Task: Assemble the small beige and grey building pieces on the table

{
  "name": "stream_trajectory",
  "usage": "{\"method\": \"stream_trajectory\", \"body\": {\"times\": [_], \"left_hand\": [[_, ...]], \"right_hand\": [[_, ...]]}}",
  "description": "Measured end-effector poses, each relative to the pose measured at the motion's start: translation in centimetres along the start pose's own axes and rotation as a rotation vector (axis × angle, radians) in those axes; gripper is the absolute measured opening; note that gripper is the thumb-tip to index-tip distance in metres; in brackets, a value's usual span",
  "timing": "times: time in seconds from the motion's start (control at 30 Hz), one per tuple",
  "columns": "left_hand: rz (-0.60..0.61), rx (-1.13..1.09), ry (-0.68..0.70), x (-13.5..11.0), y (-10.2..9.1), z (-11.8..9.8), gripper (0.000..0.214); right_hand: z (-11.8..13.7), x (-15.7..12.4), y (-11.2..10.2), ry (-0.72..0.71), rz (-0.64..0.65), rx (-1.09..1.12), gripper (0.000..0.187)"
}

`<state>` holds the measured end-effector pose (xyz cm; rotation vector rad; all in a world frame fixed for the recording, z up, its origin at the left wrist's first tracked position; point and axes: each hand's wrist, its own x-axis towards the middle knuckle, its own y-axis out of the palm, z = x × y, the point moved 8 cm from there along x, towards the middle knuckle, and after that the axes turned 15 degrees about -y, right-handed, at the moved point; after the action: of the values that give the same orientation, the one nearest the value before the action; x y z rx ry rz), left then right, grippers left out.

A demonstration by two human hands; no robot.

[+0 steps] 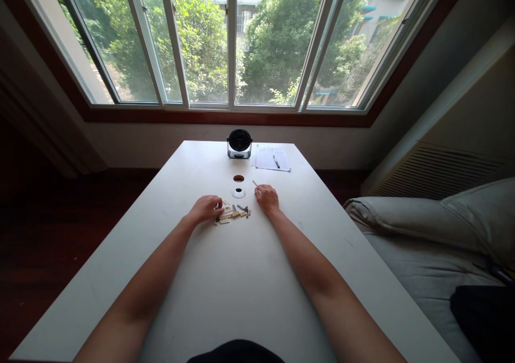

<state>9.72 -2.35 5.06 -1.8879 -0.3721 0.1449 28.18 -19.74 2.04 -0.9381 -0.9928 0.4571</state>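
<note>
A loose pile of small beige and dark grey plastic building bricks (232, 214) lies near the middle of the white table (225, 277). My left hand (205, 209) rests at the pile's left edge with curled fingers touching the pieces. Whether those fingers hold a piece is hidden. My right hand (266, 199) lies just right of the pile, apart from it. Its fingertips pinch a thin beige brick plate (255, 183), which points away from me toward the far end of the table.
A black round desk fan (239, 143) and a sheet of paper (272, 158) with a pen (276, 161) stand at the far table end. Two round grommets (238, 186) are set in the tabletop. A grey cushioned sofa (426, 234) lies beyond the right edge.
</note>
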Motion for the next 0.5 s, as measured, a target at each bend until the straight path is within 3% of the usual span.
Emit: {"method": "stream_trajectory", "body": {"times": [0.3, 0.5], "left_hand": [[0.035, 0.003, -0.086, 0.01, 0.55, -0.16, 0.002], [0.026, -0.105, -0.131, 0.38, 0.64, -0.03, 0.006]], "right_hand": [[0.95, 0.13, 0.10, -0.025, 0.107, 0.015, 0.023], [1.06, 0.12, 0.49, -0.055, 0.139, 0.040, 0.024]]}}
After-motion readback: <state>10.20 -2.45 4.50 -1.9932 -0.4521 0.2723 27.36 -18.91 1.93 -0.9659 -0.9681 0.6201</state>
